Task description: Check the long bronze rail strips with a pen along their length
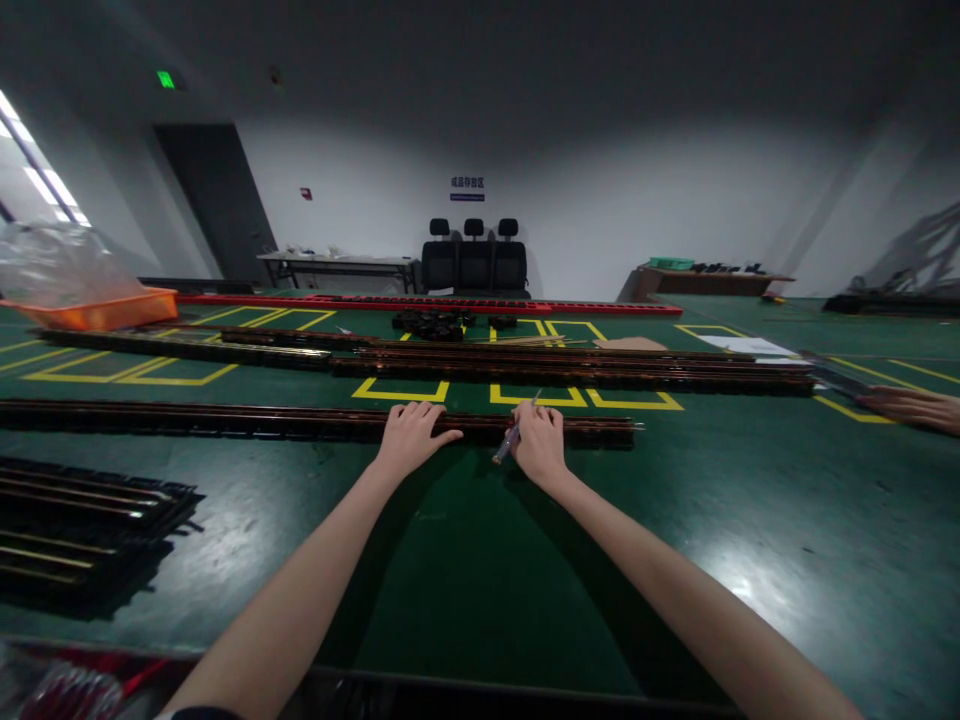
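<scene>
A long dark rail bundle [285, 422] with coppery strips lies across the green table in front of me. My left hand [411, 435] rests over it, fingers curled across its top and thumb stretched to the right along the near side. Further right, my right hand [541, 440] is closed around a small screwdriver [508, 443] with a see-through handle. The handle points down toward me and the thin tip shows above the fingers. That hand also lies against the rail bundle, near its right end. The undersides of both hands' fingers are hidden.
More long rails [570, 370] lie behind, with black parts [431, 323] beyond them. Shorter rails [82, 500] are at the near left. An orange tray [112, 312] holds plastic bags. Another person's hand [919, 405] is at the far right. Yellow tape marks the green table [465, 570].
</scene>
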A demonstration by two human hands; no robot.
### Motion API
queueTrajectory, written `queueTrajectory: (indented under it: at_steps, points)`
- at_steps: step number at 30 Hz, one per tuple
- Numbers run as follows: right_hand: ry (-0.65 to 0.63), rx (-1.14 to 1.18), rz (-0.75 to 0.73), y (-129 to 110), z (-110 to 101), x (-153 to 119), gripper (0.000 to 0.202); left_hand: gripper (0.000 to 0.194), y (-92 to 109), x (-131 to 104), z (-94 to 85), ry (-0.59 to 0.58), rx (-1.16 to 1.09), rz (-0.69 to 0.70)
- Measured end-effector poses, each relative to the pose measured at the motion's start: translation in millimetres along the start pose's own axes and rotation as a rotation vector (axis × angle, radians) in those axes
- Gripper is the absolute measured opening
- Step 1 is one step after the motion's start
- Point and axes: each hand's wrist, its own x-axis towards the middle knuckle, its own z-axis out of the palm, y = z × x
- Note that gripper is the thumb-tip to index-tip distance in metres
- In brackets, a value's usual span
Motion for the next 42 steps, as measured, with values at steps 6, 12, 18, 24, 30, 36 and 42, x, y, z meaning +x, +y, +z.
queueTrajectory:
  at_steps: [6,12,18,24,30,36,42]
  points:
    - [0.077,0.038,0.136,8.3,0.5,-0.3,0.026,0.055,0.8,-0.2,1.7,0.023,-0.005,-0.011]
    - [0.098,0.123,0.023,10.2,-1.0,-0.9,0.025,0.054,-1.5,-0.3,2.2,0.016,0.005,-0.026]
    - [0.03,0.092,-0.039,6.6,0.7,0.6,0.018,0.054,-0.3,0.5,2.5,0.01,0.006,-0.037]
    - [0.001,0.083,0.013,5.9,1.2,1.7,0.018,0.054,-0.7,0.4,1.8,0.007,0.008,-0.032]
    - [0.026,0.071,-0.008,-1.6,-1.9,0.6,0.024,0.054,1.7,0.8,2.2,0.007,-0.007,-0.001]
    - [0.095,0.132,0.125,5.2,2.8,0.2,0.019,0.053,7.3,2.9,3.7,-0.003,-0.027,0.03]
    - [0.135,0.231,0.074,13.2,5.5,0.2,0.019,0.051,6.0,2.6,5.3,0.02,0.014,0.023]
